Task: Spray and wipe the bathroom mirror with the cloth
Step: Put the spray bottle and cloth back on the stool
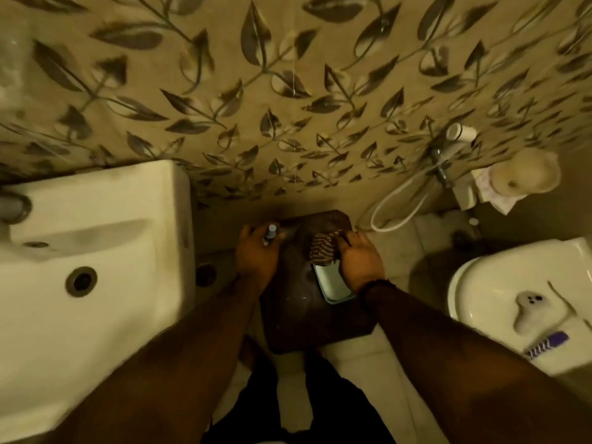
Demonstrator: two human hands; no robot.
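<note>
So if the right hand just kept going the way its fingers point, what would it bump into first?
Most likely the striped cloth, which the right hand already touches or grips on the dark stool. Beyond it comes the leaf-patterned wall; depth is hard to judge.

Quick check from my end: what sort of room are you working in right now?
A small home bathroom, most likely. A white washbasin is fixed to the leaf-patterned tiled wall on the left, a white toilet sits on the right, and a hand-shower hose hangs from the wall between them.
</note>
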